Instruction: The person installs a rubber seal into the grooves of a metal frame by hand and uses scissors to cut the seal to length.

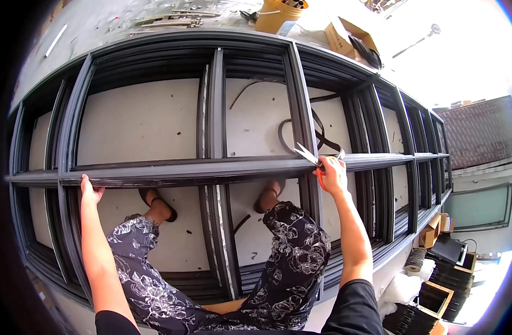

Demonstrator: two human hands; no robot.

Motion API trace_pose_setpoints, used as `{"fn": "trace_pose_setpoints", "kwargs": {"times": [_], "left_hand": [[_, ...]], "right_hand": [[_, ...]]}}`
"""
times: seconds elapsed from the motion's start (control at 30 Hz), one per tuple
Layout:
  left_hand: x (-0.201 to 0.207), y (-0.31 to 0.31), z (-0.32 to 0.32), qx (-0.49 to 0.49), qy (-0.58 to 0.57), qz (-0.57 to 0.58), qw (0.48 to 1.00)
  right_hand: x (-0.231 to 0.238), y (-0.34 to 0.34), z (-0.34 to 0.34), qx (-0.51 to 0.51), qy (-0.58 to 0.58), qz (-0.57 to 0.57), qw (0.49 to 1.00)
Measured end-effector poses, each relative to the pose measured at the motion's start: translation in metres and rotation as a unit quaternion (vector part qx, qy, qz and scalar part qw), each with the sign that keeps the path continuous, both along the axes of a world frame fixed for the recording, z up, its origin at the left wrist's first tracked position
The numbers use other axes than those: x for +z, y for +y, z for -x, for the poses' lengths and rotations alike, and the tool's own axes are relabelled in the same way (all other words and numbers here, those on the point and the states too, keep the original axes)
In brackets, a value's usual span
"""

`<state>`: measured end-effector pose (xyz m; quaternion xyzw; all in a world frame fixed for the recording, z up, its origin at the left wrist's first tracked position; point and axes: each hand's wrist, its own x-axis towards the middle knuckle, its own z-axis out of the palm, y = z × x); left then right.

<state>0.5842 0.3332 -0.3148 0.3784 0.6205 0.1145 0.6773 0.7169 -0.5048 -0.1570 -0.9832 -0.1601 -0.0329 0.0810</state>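
Observation:
A pair of scissors [307,154] with orange handles is in my right hand [334,176], its blades spread and pointing up to the left, over the long middle bar of a dark grey metal frame [183,169]. Beside that hand, a black flexible strip [321,129] curls down through a frame opening. My left hand [92,191] is closed at the near edge of the same bar, further left, fingertips against it. A dark, glossy band [155,182] runs along this edge between my hands; I cannot tell whether it is a separate strip.
More stacked frames lie beneath, and my feet stand inside their openings. Beyond are a yellow bucket [275,19], a cardboard box [341,38] and thin metal strips [178,21]. At lower right are black crates [407,318] and white plastic wrap [401,287].

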Motion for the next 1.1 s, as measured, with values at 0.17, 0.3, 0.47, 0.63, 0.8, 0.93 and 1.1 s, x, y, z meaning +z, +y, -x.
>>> {"fn": "trace_pose_setpoints", "kwargs": {"times": [0.17,0.3,0.47,0.63,0.8,0.93,1.1], "left_hand": [[0.017,-0.005,-0.005,0.013,-0.006,-0.012,1.000],[0.015,-0.001,-0.005,-0.005,-0.015,-0.018,1.000],[0.017,-0.010,-0.004,0.008,-0.010,-0.001,1.000],[0.029,-0.017,-0.013,0.023,-0.002,-0.017,1.000],[0.023,-0.009,-0.012,0.011,0.013,-0.034,0.999],[0.020,-0.008,-0.010,0.005,-0.003,-0.044,0.999],[0.019,-0.007,-0.015,0.031,0.017,-0.037,0.999]], "right_hand": [[0.006,-0.003,0.014,-0.046,0.034,0.010,0.998],[-0.007,0.006,0.009,-0.072,0.017,0.002,0.997],[-0.003,-0.001,-0.005,-0.029,0.023,-0.043,0.998],[-0.001,-0.009,-0.015,-0.084,0.082,-0.104,0.988],[-0.011,-0.017,-0.030,-0.075,0.074,-0.096,0.990],[-0.004,-0.011,-0.023,-0.078,0.084,-0.092,0.989],[-0.009,-0.010,-0.012,-0.026,0.018,-0.108,0.994]]}}
